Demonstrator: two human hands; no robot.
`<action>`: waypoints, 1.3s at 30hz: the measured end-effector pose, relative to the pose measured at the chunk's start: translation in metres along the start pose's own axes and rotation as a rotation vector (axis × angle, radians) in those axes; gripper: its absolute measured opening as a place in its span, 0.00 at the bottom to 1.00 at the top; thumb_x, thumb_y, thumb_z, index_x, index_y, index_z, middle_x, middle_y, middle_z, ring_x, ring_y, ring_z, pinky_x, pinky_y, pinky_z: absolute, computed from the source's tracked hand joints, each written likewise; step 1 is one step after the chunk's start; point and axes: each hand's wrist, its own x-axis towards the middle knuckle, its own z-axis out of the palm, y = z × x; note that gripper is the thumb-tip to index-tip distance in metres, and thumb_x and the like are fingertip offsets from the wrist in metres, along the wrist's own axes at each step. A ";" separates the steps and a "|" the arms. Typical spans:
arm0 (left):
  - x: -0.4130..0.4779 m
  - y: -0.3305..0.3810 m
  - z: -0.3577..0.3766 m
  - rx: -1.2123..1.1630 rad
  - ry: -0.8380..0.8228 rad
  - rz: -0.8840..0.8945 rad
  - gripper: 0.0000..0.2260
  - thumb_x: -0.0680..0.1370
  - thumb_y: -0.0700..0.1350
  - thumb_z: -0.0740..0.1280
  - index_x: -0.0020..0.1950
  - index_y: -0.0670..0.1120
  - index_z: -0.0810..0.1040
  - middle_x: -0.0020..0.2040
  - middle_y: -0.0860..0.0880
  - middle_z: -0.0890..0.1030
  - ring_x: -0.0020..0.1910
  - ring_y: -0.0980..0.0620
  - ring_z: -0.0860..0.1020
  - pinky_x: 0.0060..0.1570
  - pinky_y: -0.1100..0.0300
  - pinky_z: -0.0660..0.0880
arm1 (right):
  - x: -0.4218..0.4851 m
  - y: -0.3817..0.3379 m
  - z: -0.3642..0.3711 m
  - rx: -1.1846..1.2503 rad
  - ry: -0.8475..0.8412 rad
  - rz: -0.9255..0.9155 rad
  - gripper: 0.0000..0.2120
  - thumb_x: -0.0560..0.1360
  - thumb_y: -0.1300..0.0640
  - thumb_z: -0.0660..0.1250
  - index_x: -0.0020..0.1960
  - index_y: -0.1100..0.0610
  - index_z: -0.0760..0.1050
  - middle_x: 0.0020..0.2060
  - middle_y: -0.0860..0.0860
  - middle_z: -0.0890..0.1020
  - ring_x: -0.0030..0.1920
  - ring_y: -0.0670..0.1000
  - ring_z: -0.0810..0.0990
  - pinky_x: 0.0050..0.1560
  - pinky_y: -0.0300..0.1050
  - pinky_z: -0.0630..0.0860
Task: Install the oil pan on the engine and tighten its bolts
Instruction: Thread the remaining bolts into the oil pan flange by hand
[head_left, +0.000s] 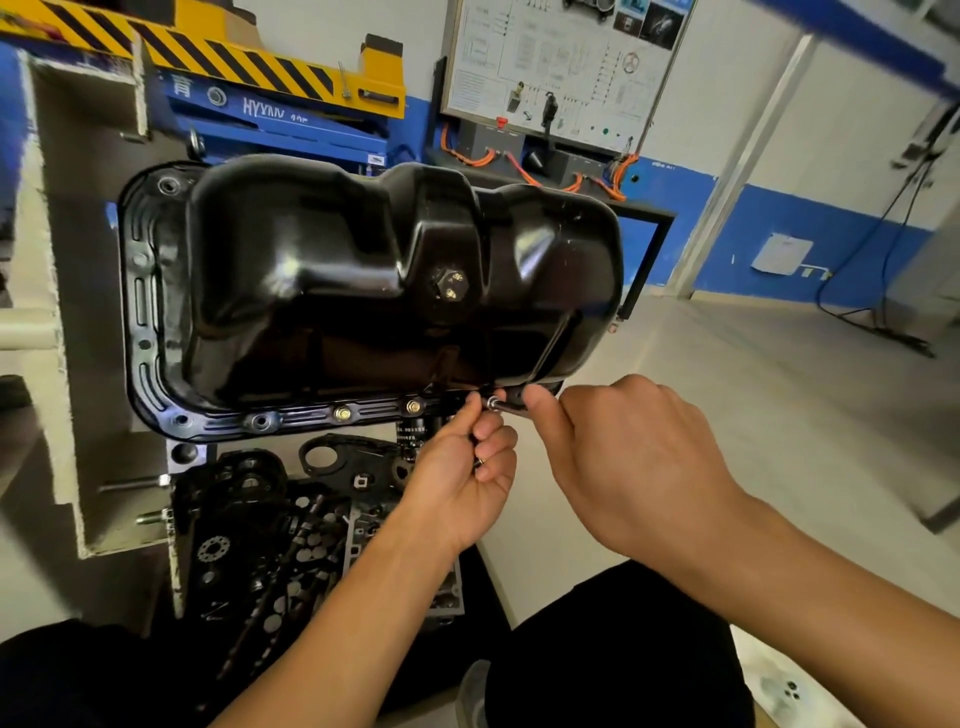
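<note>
A glossy black oil pan (363, 270) sits upside-down on the engine, with its drain plug (451, 286) facing me. Two brass-coloured bolts (342, 413) stand in its near flange (218, 423). At the flange's near right corner my left hand (462, 478) curls round small dark parts, fingertips up at the flange. My right hand (618, 457) grips a metal tool (498, 404) whose round end shows beside my thumb at that corner. Most of the tool is hidden by the hand.
The engine (270, 545) hangs on a beige stand (78, 338) at the left, with its dark gears and valve parts exposed below the pan. A blue and yellow lift (270, 88) and a wiring board (561, 67) stand behind. Bare floor (753, 389) lies to the right.
</note>
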 end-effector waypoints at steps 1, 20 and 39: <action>0.000 0.001 0.000 -0.003 0.005 0.000 0.14 0.84 0.48 0.57 0.41 0.44 0.70 0.28 0.52 0.66 0.20 0.59 0.64 0.16 0.68 0.59 | 0.000 -0.001 -0.002 0.021 -0.024 -0.020 0.18 0.80 0.40 0.55 0.38 0.49 0.71 0.25 0.44 0.67 0.27 0.53 0.74 0.24 0.40 0.59; 0.008 0.004 -0.007 0.034 0.055 0.014 0.13 0.84 0.47 0.57 0.40 0.45 0.68 0.28 0.52 0.67 0.20 0.58 0.64 0.15 0.68 0.59 | -0.001 -0.003 -0.001 -0.015 -0.068 0.001 0.14 0.79 0.47 0.63 0.38 0.52 0.69 0.26 0.46 0.65 0.26 0.51 0.63 0.25 0.41 0.55; -0.009 -0.037 -0.014 0.740 0.147 0.034 0.22 0.84 0.56 0.58 0.43 0.41 0.80 0.26 0.47 0.69 0.21 0.54 0.62 0.19 0.68 0.54 | -0.050 0.049 0.054 0.834 -0.370 0.424 0.13 0.81 0.53 0.62 0.39 0.53 0.74 0.26 0.49 0.72 0.26 0.48 0.68 0.31 0.46 0.68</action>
